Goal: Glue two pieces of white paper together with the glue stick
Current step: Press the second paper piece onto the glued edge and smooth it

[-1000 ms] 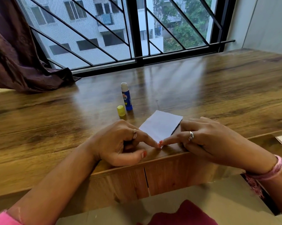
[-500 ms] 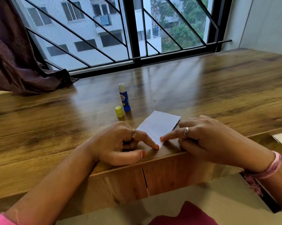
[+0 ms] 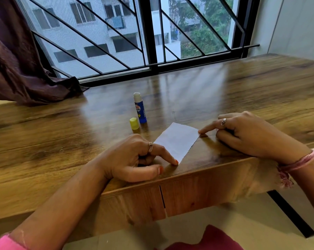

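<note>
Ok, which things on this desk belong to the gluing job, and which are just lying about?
Job:
- white rectangular paper, left hand and right hand each pressing it with a forefinger
- uncapped blue glue stick, upright
- yellow plastic cap

Lying about:
- dark brown curtain on the wooden desk

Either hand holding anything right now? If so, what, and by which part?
Nothing gripped. Left hand presses its forefinger on the white paper at the near corner; right hand fingertip touches the far right corner.
</note>
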Demonstrator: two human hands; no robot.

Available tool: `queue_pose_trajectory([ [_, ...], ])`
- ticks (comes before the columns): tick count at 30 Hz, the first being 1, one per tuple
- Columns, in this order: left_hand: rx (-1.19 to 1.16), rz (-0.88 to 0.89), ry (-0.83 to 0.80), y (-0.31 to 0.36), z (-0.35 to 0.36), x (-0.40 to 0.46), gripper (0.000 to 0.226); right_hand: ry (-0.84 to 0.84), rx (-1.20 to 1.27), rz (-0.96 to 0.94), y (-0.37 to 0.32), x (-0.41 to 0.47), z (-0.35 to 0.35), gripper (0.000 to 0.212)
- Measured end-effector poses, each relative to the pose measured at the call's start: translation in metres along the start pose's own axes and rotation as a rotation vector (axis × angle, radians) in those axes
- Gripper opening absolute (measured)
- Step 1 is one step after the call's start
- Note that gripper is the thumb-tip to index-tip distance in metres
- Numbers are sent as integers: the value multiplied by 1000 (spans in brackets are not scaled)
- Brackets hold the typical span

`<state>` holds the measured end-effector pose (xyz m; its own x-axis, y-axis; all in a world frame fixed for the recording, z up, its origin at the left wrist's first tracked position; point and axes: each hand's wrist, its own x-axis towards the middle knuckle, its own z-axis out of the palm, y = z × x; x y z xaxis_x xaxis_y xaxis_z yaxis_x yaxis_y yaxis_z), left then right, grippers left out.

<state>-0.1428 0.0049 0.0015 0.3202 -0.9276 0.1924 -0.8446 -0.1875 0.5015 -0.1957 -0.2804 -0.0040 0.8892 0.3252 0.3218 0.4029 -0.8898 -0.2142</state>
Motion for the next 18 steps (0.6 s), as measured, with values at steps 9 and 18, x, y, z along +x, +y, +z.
queue_pose_trajectory([
  [9, -17, 10, 2, 0, 1, 0, 34, 33, 112, 8, 5, 1, 7, 28],
  [18, -25, -37, 16, -1, 0, 0, 35, -84, 98, 15, 5, 2, 5, 38],
])
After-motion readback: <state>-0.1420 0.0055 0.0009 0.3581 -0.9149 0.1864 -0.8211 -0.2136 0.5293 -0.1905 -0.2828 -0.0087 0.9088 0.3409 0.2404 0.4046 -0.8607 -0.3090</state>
